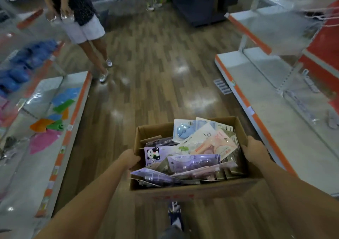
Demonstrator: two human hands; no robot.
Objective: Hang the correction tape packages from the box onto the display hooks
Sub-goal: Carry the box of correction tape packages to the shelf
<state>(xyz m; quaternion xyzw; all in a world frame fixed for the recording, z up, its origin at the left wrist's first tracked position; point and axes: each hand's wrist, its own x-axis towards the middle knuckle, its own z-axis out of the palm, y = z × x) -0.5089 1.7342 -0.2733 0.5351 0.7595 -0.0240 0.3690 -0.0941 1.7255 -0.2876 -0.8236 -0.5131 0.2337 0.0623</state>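
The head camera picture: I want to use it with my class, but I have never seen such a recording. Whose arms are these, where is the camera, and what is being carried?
There is no machine here. A person wears a wide-angle camera on the head, looking forward and down, so the two bare arms are the wearer's own. The left hand and the right hand each have a grip on one side of an open cardboard box, held above a wooden floor in a shop aisle. In the box lies a loose pile of carded packages, one with a panda picture. Shelves run along both sides; another person stands ahead on the left. Nothing is hung yet.
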